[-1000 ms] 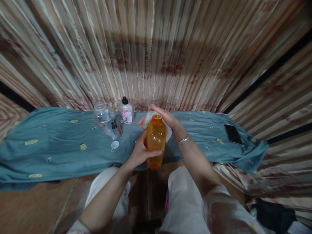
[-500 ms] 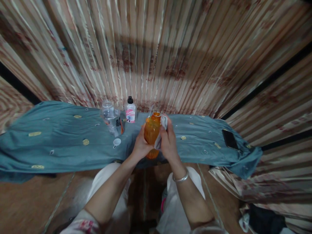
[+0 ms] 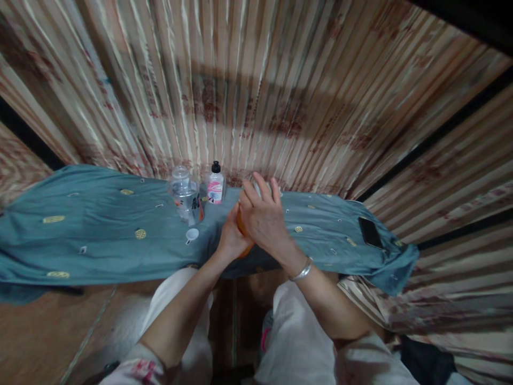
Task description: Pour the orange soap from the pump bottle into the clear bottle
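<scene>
My left hand [image 3: 233, 236] is wrapped round the side of an orange bottle [image 3: 246, 250], of which only slivers show between the hands. Over the bottle's top lies my right hand [image 3: 264, 216], its fingers bent round a pale cloth [image 3: 262, 188] that shows in part beyond the fingertips. The bottle's neck is hidden behind this hand. To the left stand a clear plastic container [image 3: 186, 200] and a small bottle [image 3: 215, 187] with a black cap and a pink label. A small white round lid [image 3: 192, 234] lies in front of the container.
A teal cloth with yellow prints [image 3: 108, 224] covers the narrow table. Towards its right end lies a black phone [image 3: 370, 232]. A pleated curtain [image 3: 248, 85] hangs close behind, and dark bars cross at both sides.
My right hand has moved from the bottle's right side up over its top with the cloth, covering the neck. My left hand stays on the bottle. The view has shifted slightly.
</scene>
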Motion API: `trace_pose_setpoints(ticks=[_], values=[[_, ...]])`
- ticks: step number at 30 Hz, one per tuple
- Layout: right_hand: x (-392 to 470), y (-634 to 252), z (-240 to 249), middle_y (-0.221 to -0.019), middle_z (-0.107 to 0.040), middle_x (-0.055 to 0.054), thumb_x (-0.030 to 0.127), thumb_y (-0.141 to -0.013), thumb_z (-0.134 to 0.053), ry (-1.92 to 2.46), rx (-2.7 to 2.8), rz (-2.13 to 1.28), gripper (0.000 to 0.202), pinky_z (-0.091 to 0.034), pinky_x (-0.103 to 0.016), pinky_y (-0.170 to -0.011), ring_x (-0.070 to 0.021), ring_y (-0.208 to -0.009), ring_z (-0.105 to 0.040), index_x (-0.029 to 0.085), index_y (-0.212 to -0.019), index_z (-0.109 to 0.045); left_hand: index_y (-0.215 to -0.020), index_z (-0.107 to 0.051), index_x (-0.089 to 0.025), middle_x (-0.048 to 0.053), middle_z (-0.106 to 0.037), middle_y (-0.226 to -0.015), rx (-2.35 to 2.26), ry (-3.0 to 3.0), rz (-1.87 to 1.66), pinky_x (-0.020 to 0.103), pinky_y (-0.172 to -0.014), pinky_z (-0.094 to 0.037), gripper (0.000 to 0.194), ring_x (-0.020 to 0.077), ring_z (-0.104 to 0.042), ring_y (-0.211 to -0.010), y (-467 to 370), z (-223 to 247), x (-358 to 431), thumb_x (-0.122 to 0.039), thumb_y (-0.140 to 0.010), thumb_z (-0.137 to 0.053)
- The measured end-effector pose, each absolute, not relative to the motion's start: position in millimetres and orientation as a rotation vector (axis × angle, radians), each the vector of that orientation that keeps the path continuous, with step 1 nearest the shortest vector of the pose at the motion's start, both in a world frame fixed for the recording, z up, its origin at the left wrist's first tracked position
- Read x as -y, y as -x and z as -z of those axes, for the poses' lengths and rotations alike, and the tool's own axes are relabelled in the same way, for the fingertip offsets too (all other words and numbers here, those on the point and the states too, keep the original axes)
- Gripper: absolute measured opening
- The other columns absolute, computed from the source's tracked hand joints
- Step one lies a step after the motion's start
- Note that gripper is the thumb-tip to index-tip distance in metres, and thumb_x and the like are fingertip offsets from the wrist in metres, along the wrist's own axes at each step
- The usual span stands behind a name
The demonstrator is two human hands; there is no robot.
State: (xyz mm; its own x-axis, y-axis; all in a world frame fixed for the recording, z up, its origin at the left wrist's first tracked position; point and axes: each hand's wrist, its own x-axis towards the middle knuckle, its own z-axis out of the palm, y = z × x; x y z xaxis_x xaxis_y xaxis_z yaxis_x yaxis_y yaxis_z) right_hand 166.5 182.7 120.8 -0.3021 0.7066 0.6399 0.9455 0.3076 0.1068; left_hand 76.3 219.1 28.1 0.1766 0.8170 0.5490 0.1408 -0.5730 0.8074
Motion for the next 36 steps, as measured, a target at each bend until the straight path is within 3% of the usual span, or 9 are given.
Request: trace_pose_setpoints(ticks=[3,6,9,13,16,23,26,29,36], values=[[-189.8,-168.9,-141.2,-0.126,-0.060,-0.014,0.018,-0.093,-0.041,1.452,2.123,0.545,0.029,-0.026,-0.049,-0.113,-0.0266,-0.129,-0.042,0.011,-0.111,-0.062,-0.125,-0.046,-0.018,0.012,-0.059,-0.125,-0.917,-1.884,-1.388,0.047,-0.103,-0.044,0.081,0.0313,-0.056,-0.118,-71.1,-29.0,-218.5,-0.028,-0.053,-0.082],[-191.2,-182.7,-156.9,-0.124,-0.062,-0.012,0.029,-0.096,-0.039,1.305,1.876,0.265,0.033,-0.039,-0.042,-0.105,-0.0225,-0.119,-0.052,0.014,-0.116,-0.060,-0.133,-0.040,-0.020,0.011,-0.056,-0.130,-0.944,-1.836,-1.363,0.046,-0.106,-0.042,0.091,0.0303,-0.054,-0.122,-67.2,-27.9,-220.4,-0.029,-0.053,-0.084],[-192.9,-208.9,-154.3,-0.100,-0.069,-0.004,0.043,-0.093,-0.043,1.203,1.432,-0.139,0.035,-0.048,-0.034,-0.091,-0.0174,-0.099,-0.062,0.020,-0.111,-0.061,-0.134,-0.039,-0.021,0.008,-0.057,-0.128,-0.952,-1.716,-1.335,0.043,-0.103,-0.044,0.096,0.0280,-0.056,-0.118,-62.1,-27.5,-224.9,-0.031,-0.050,-0.086],[-200.1,-240.6,-110.7,-0.085,-0.071,-0.003,0.057,-0.079,-0.057,1.050,0.976,-0.718,0.041,-0.053,-0.033,-0.078,-0.0185,-0.084,-0.067,0.020,-0.097,-0.064,-0.129,-0.043,-0.020,0.008,-0.057,-0.125,-0.935,-1.580,-1.367,0.043,-0.102,-0.045,0.095,0.0276,-0.056,-0.118,-51.0,-29.5,-232.5,-0.031,-0.046,-0.087],[-201.7,-248.7,-62.1,-0.079,-0.071,-0.004,0.063,-0.070,-0.061,1.188,0.850,-0.890,0.048,-0.055,-0.036,-0.071,-0.0209,-0.076,-0.067,0.020,-0.092,-0.064,-0.124,-0.047,-0.020,0.006,-0.059,-0.118,-0.954,-1.516,-1.391,0.043,-0.098,-0.048,0.091,0.0270,-0.059,-0.111,-41.3,-30.3,-237.5,-0.033,-0.044,-0.088],[-204.3,-235.0,18.0,-0.066,-0.068,-0.004,0.059,-0.083,-0.040,1.461,1.017,-0.811,0.045,-0.053,-0.035,-0.059,-0.0188,-0.057,-0.063,0.020,-0.080,-0.062,-0.120,-0.050,-0.020,0.005,-0.060,-0.114,-0.985,-1.527,-1.418,0.044,-0.099,-0.048,0.086,0.0273,-0.058,-0.113,-21.2,-27.6,-243.1,-0.035,-0.045,-0.088],[-214.2,-227.7,30.1,-0.075,-0.069,-0.006,0.053,-0.086,-0.041,1.586,1.180,-0.675,0.040,-0.052,-0.035,-0.068,-0.0199,-0.069,-0.065,0.019,-0.088,-0.063,-0.123,-0.048,-0.020,0.006,-0.059,-0.117,-1.027,-1.547,-1.413,0.044,-0.100,-0.046,0.088,0.0281,-0.056,-0.116,-16.9,-26.9,-242.4,-0.034,-0.046,-0.088],[-220.6,-219.2,36.0,-0.101,-0.069,-0.011,0.043,-0.089,-0.041,1.688,1.352,-0.503,0.036,-0.048,-0.037,-0.087,-0.0221,-0.096,-0.064,0.019,-0.104,-0.063,-0.124,-0.047,-0.020,0.007,-0.059,-0.119,-1.046,-1.556,-1.396,0.044,-0.099,-0.047,0.089,0.0283,-0.057,-0.114,-15.3,-27.8,-238.8,-0.035,-0.046,-0.087],[-206.9,-193.9,44.7,-0.140,-0.049,-0.021,0.036,-0.089,-0.050,1.837,1.720,-0.209,0.041,-0.021,-0.059,-0.110,-0.0320,-0.134,-0.038,0.013,-0.122,-0.058,-0.123,-0.049,-0.018,0.009,-0.059,-0.119,-1.082,-1.587,-1.383,0.047,-0.103,-0.045,0.088,0.0300,-0.056,-0.117,-3.3,-34.1,-224.6,-0.037,-0.046,-0.087]])
